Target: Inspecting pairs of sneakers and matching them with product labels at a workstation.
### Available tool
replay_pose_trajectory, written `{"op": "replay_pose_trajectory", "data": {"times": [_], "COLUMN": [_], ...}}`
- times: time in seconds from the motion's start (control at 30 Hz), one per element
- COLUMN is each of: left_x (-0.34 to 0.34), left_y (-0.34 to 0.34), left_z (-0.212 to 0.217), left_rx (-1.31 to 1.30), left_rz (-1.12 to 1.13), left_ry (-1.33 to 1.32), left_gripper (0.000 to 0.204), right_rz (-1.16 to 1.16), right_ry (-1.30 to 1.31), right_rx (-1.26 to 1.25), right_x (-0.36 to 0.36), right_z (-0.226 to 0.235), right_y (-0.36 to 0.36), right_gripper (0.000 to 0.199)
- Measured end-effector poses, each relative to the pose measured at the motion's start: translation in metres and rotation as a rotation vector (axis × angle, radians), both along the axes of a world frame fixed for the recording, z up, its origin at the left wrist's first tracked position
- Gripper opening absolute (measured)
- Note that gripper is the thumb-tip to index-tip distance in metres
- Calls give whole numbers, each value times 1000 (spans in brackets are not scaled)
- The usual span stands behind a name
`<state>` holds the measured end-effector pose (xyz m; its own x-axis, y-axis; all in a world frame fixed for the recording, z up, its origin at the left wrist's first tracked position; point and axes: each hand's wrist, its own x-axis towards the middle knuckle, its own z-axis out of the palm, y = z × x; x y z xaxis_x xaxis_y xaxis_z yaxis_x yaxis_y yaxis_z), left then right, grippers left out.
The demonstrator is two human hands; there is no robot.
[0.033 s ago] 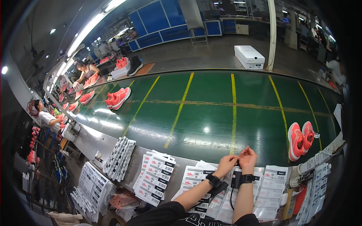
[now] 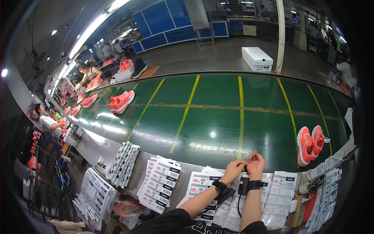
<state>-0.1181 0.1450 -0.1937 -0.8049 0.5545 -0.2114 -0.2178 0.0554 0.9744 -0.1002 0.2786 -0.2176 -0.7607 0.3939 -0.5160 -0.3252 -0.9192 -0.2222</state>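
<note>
My left hand (image 2: 234, 171) and my right hand (image 2: 256, 163) meet fingertip to fingertip over the belt's near edge. The left fingers are pinched together; those of the right are curled inward. Whatever is between them is hidden or too small to make out. A dark watch-like band (image 2: 220, 187) is round my left wrist, and a black strapped device (image 2: 249, 185) with a cable sits on my right. Under my forearms lie sheets of printed shoe labels (image 2: 198, 183), with another label stack (image 2: 279, 195) beside the right wrist. A pair of coral sneakers (image 2: 305, 146) stands to the right.
The green conveyor belt (image 2: 210, 121) with yellow cross lines runs past me. More coral sneakers (image 2: 122, 102) stand on its left part, near two people. Label stacks (image 2: 160, 183) and folded label bundles (image 2: 123, 163) line the metal ledge. A white shoebox (image 2: 257, 59) stands beyond the belt.
</note>
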Motion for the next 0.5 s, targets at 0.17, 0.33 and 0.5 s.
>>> {"op": "replay_pose_trajectory", "data": {"times": [0.17,0.33,0.5], "left_x": [0,0,0], "left_y": [0,0,0], "left_z": [-2,-7,-5], "left_rx": [22,30,14], "left_rz": [-15,-11,-2], "left_ry": [-16,-37,-29], "left_gripper": [21,20,19], "right_rz": [7,14,12], "right_ry": [-8,6,10], "right_rx": [-3,-5,-15], "right_x": [1,1,2], "right_z": [3,4,8], "right_y": [-1,-2,-3], "right_gripper": [12,12,11]}}
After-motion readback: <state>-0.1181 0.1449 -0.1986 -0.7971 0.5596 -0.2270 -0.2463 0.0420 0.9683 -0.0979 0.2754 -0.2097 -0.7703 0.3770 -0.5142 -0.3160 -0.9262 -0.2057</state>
